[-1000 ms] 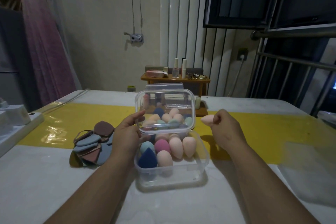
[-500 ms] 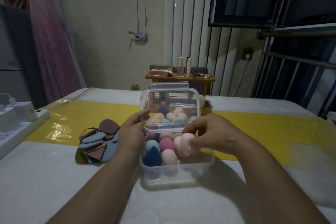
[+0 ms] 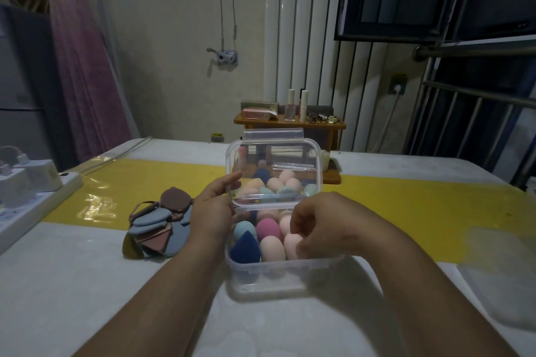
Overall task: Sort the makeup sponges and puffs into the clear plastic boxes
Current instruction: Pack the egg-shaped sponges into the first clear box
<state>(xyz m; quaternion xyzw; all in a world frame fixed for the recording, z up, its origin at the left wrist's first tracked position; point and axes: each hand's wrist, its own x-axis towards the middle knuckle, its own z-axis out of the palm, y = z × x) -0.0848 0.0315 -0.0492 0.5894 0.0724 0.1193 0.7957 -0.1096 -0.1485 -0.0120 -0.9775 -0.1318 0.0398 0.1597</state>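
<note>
Box (image 3: 272, 275): clear plastic, open, beneath both hands' fingers.
Lid (image 3: 274, 159): clear, raised upright, left edge gripped by left hand (image 3: 214, 211).
Sponges (image 3: 268, 229): egg-shaped, mixed colours, upright in box, between the hands.
Pale pink sponge (image 3: 292, 245): pinched by right hand (image 3: 322, 226).
Puffs (image 3: 158, 226): flat pile, left of left fingers, apart.

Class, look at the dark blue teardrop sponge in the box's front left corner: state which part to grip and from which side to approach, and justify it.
Pinch the dark blue sponge by its narrow upper part, from above. It stands tip up, hemmed by the box wall and neighbouring sponges, so probably only its top is free.
</note>
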